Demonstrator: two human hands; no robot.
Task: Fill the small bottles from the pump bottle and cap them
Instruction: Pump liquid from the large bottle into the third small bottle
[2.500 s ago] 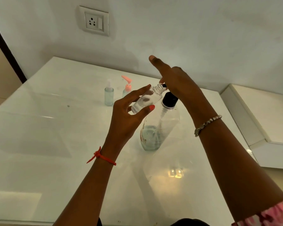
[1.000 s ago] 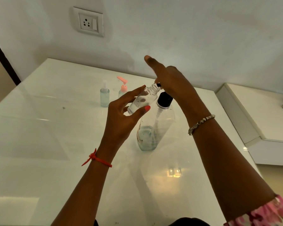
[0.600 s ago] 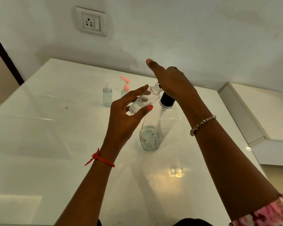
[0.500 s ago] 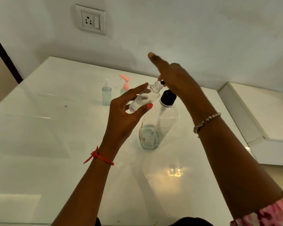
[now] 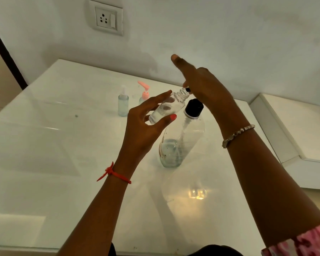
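My left hand (image 5: 142, 130) holds a small clear bottle (image 5: 166, 109) between thumb and fingers, tilted so its open threaded neck meets the black nozzle. The large clear pump bottle (image 5: 181, 143) stands on the white table (image 5: 63, 145) with a black collar and a little liquid at its bottom. My right hand (image 5: 205, 89) lies on top of the pump head with the index finger stretched out straight; the head itself is hidden under the palm.
Two more small bottles stand at the back of the table: a clear spray bottle (image 5: 123, 104) and one with a pink pump top (image 5: 145, 93). A white ledge (image 5: 294, 130) adjoins the table on the right. A wall socket (image 5: 106, 18) sits above.
My right hand pushed the pump head down and came back up. My left hand has kept the small bottle's neck at the nozzle throughout.
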